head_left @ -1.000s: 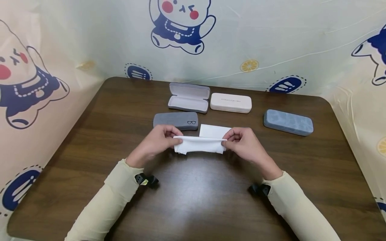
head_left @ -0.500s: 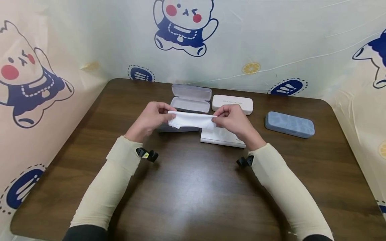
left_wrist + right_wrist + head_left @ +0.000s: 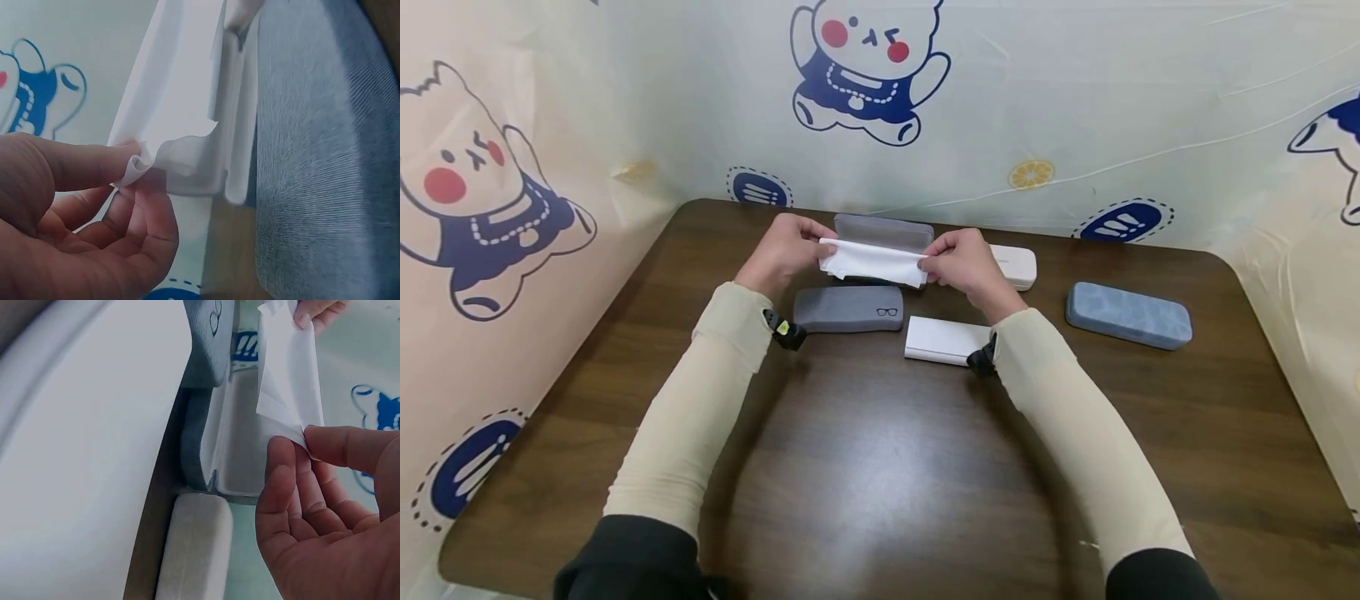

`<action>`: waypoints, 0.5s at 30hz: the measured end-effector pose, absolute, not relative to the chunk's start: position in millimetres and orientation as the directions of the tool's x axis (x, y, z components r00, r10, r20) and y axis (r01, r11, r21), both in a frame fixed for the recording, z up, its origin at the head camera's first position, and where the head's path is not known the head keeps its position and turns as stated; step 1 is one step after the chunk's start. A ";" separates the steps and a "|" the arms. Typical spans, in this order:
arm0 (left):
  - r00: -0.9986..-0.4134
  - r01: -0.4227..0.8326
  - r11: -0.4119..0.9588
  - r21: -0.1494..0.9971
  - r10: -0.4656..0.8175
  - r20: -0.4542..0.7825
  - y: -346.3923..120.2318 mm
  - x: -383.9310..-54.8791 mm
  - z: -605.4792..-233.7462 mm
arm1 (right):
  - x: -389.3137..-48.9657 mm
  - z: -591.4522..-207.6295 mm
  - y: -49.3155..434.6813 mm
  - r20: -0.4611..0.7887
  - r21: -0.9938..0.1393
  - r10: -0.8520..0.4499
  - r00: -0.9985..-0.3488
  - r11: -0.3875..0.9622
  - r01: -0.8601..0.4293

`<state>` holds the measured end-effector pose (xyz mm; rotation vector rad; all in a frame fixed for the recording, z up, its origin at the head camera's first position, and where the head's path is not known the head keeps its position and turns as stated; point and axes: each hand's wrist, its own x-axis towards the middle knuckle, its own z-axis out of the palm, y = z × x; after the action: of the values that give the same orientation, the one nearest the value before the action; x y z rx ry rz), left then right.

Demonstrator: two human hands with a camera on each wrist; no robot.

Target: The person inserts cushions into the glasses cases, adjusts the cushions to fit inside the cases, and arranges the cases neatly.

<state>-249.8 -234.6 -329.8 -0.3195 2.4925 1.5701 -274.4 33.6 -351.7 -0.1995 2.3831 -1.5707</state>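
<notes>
A folded white cloth point(image 3: 874, 262) is stretched level between both hands. My left hand point(image 3: 786, 253) pinches its left end between thumb and fingers; the left wrist view shows the cloth's corner point(image 3: 139, 167) curled in that pinch. At the other end my right hand point(image 3: 958, 265) pinches it the same way, also seen in the right wrist view. The cloth hangs over an open grey glasses case point(image 3: 883, 231), hiding most of its lower half. Just in front of that lies a closed grey glasses case point(image 3: 848, 309) with a small glasses print.
A white case point(image 3: 1017, 267) stands behind my right hand, partly covered. A white box point(image 3: 943, 340) lies under my right wrist. Further right is a blue glasses case point(image 3: 1127, 315). A printed curtain point(image 3: 970, 158) hangs along the back edge of the brown table point(image 3: 850, 467).
Both hands have carried the stretched cloth away from the front of the table, from before the closed grey case to over the open one. The cases and box have stayed put.
</notes>
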 end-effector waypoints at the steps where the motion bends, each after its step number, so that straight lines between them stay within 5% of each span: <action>1: -0.962 -0.273 0.424 0.864 -0.090 -0.259 -234.6 -254.2 -331.3 | -278.0 -352.8 31.9 -0.157 -0.912 -0.254 -0.954 0.408 0.042; 15: -0.956 -0.292 0.478 0.829 -0.110 -0.273 -232.5 -293.8 -356.3 | -296.4 -369.0 20.2 -0.154 -0.822 -0.156 -0.976 0.569 0.038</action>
<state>-293.8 -232.5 -356.3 -0.3492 2.5398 1.4772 -296.4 20.2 -369.0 -0.0984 2.5921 -1.3653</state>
